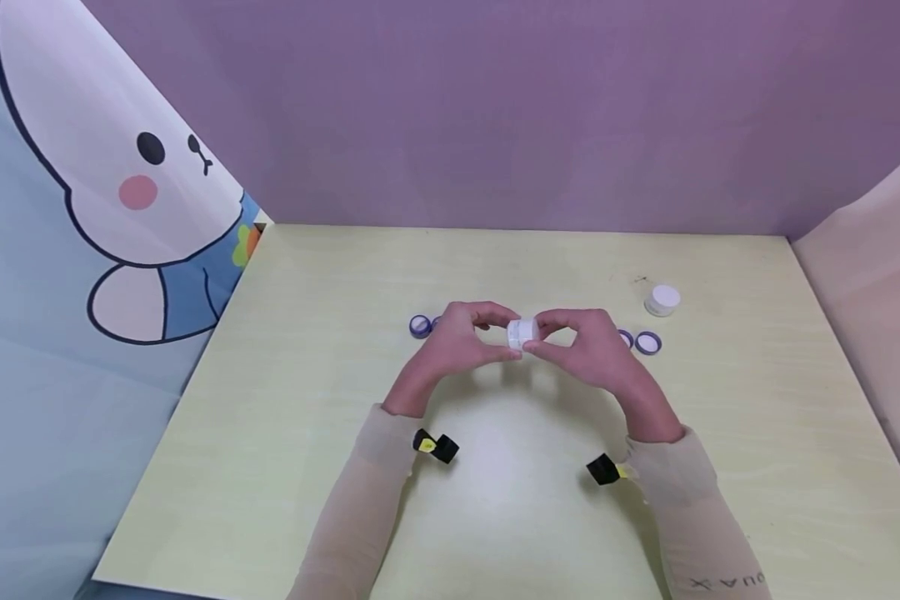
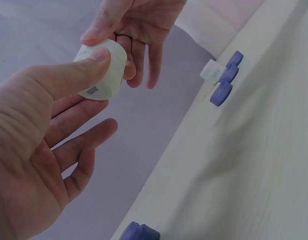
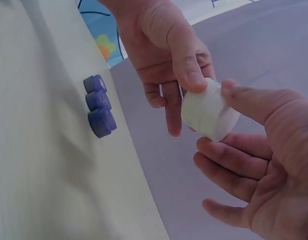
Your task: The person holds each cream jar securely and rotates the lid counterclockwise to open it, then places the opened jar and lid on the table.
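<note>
Our left hand [image 1: 461, 340] and right hand [image 1: 588, 346] both pinch one small white pot [image 1: 522, 333], tipped sideways above the table [image 1: 330, 283]. At both sides we see round blue things [image 1: 648, 342], then another white pot [image 1: 662, 300], farther off.

Head view: looks forward and down from above the person, the farthest back, covering most of the counter [image 1: 285, 467] and the purple backdrop [image 1: 480, 108].
Left wrist view: close beside the left grip [image 1: 457, 342], tilted, facing the right grip [image 1: 598, 348] and the pale pink curtain [image 2: 213, 27].
Right wrist view: equally close, tilted oppositely, facing the left grip and a strip of rabbit-print curtain [image 3: 96, 22].
Shared by both wrist views: the white jar [image 3: 212, 111], both grips.
</note>
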The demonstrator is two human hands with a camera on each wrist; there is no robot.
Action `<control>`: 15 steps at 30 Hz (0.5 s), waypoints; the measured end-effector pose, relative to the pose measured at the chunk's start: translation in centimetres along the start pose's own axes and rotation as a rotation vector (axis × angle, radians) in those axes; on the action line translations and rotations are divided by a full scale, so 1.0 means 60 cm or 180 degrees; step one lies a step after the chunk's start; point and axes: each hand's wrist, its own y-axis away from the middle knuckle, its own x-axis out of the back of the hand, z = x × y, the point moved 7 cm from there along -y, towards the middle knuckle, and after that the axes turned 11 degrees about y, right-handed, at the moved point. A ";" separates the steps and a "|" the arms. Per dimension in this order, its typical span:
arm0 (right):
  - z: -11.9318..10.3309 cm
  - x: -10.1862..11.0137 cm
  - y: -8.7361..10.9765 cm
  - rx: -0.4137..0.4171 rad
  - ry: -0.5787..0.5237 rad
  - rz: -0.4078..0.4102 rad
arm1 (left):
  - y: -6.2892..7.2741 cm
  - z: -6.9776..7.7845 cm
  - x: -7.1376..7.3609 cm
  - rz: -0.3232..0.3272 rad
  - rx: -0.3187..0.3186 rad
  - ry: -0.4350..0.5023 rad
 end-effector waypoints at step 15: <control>-0.003 -0.003 -0.008 0.0380 -0.0168 0.0359 | -0.004 -0.007 -0.002 0.0068 -0.0126 0.0386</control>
